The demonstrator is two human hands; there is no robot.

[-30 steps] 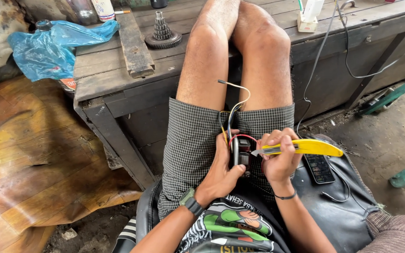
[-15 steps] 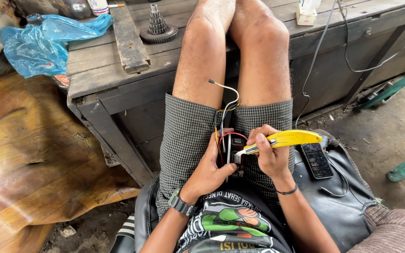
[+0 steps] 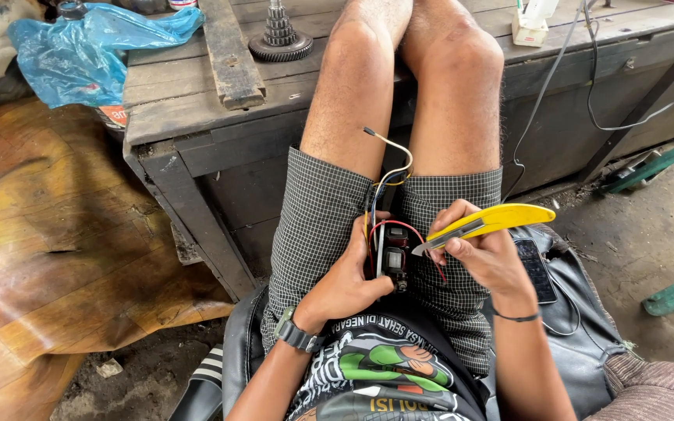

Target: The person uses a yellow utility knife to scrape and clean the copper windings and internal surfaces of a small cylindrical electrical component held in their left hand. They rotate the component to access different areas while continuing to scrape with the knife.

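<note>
Fingers [image 3: 356, 269] of the left hand [image 3: 345, 284] were wrapped around a small dark electrical part [image 3: 391, 253] sitting in the lap, pinning it against the checked shorts [image 3: 313, 226]. Right hand [image 3: 485, 253] had its fingers clamped on a yellow utility knife [image 3: 493, 222], blade tip right at the part's red wire [image 3: 399, 228]. Compared with a second ago the knife had swung up and tilted, handle pointing off to the right, and the blade had come in closer to the wiring, so it looked to me like the cutting or stripping bit was underway. Loose wires [image 3: 390, 156], thin and curly with yellow, white and blue jackets, stuck up between the knees. Legs were propped on a rough, weathered wooden surface [image 3: 189, 117] with a greasy metal gear [image 3: 280, 39] and a crinkly blue plastic bag [image 3: 87, 51]. A black phone [image 3: 536, 269] lay on the leather seat [image 3: 579, 312].
</note>
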